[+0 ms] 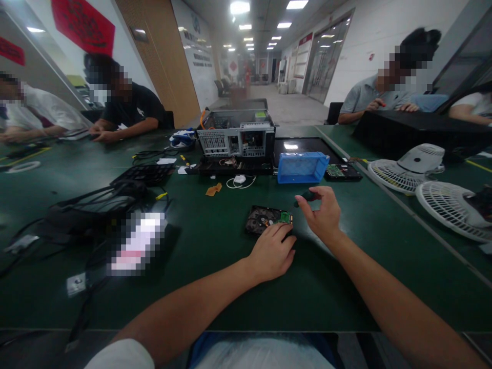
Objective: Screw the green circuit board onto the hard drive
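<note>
A hard drive (261, 214) lies on the green table in front of me, with a small green circuit board (285, 217) showing at its right end. My left hand (273, 251) grips the drive's near right edge, its fingers bent over that side and hiding part of it. Just right of the drive and above the table, my right hand (325, 212) pinches a small dark tool (307, 196) between thumb and forefinger. The tool's shape is blurred, so its exact kind is unclear.
Beyond the drive stand an opened computer case (234, 141) and a blue plastic bin (302, 169), with another drive (343, 172) beside it. White fan grilles (400, 166) lie at right. A black bag (88, 210) and lit phone (138, 243) are left. Other people sit across the table.
</note>
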The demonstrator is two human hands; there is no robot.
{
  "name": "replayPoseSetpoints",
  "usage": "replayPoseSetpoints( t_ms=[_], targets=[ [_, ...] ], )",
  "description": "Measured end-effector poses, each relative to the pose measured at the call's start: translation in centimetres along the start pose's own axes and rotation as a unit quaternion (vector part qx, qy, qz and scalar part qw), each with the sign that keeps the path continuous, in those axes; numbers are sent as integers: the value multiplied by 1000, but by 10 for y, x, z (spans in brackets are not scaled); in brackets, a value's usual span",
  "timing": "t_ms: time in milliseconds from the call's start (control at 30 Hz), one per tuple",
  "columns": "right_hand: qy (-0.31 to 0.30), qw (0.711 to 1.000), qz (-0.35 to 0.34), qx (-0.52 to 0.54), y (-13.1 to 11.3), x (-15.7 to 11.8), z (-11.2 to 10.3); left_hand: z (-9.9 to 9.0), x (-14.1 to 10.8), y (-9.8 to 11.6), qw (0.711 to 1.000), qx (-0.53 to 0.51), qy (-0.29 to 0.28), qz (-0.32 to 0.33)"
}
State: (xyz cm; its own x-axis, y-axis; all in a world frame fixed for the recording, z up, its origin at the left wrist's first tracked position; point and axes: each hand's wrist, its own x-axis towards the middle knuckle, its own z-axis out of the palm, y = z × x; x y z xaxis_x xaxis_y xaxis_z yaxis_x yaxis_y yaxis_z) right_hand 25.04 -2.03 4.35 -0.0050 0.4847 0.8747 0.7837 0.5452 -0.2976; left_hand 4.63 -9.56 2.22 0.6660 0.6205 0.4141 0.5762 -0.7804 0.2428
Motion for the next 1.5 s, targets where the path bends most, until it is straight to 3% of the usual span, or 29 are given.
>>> replayPoseSetpoints(
  t_ms=[233,567,933,1167,1500],
  targets=[
    [-27,998,-47,28,-5,2,-1,1,0,-1,1000,-2,2,1],
    [3,999,-39,8,-4,3,0,-1,1,0,1000,1,1,2],
    [1,997,-44,68,-2,1,7,-1,0,0,1000,-5,-1,2],
    [3,997,-82,2,-4,4,2,1,0,-1,1000,-6,4,1],
    [-1,999,-39,27,-4,6,-1,1,-1,-1,1000,-5,1,0]
  ],
)
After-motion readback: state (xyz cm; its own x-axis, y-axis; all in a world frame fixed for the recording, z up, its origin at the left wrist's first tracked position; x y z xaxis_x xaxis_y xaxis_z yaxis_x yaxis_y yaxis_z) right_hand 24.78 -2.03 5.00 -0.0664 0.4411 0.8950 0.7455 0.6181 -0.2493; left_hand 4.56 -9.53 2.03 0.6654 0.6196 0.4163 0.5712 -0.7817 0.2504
